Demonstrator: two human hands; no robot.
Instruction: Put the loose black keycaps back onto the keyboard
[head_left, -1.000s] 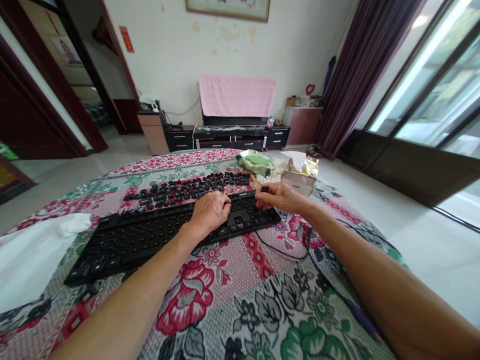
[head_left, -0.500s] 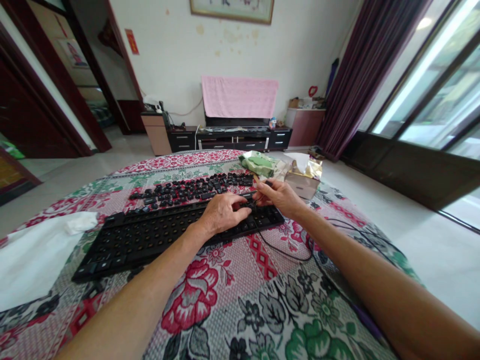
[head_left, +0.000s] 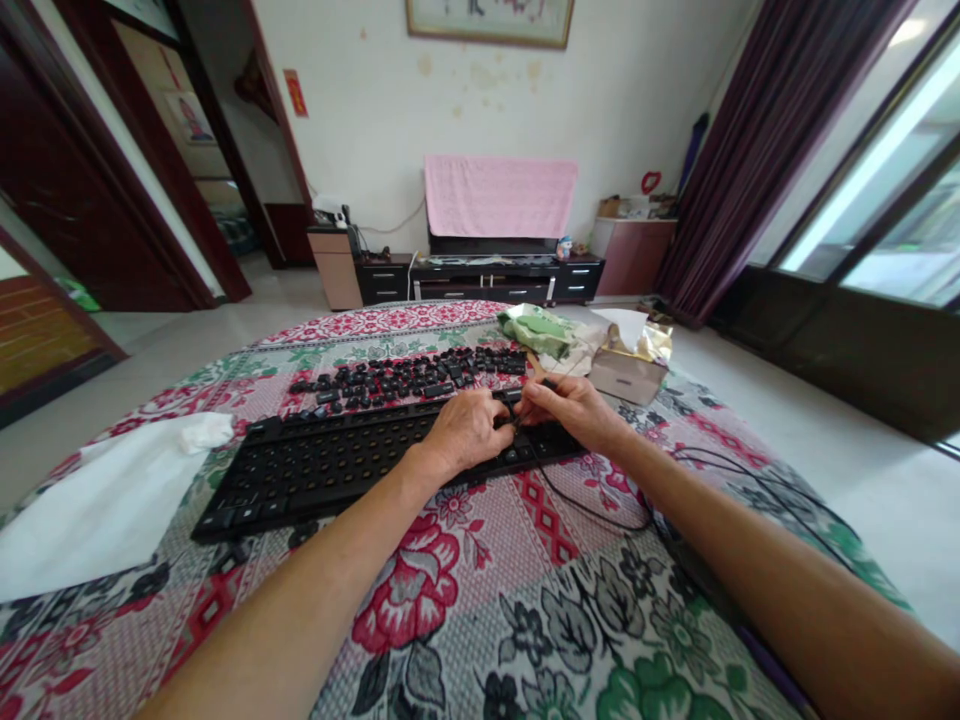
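A black keyboard (head_left: pixel 322 465) lies across the tablecloth, with most of its keycaps off and rows of round key posts bare. Over its right part, my left hand (head_left: pixel 471 432) rests with curled fingers, thumb and fingertips close together at the keys. Whatever lies between them is hidden. My right hand (head_left: pixel 566 408) is closed just beside it, gripping a thin tool whose dark end (head_left: pixel 550 384) sticks out above the fingers. The tool's tip points down at the keys by my left fingertips; its exact kind is unclear. Loose black keycaps (head_left: pixel 405 378) lie in rows behind the keyboard.
A white cloth (head_left: pixel 112 500) lies left of the keyboard. Behind my right hand are a green and white packet (head_left: pixel 544 335) and an open box (head_left: pixel 628 378) with gold lining. A black cable (head_left: pixel 577 508) curls over the patterned tablecloth (head_left: pixel 450 665) at the right.
The view has turned slightly left, so everything sits farther right in the picture. My left fingertips have drawn in closer to my right hand, which still grips the tool over the keyboard.
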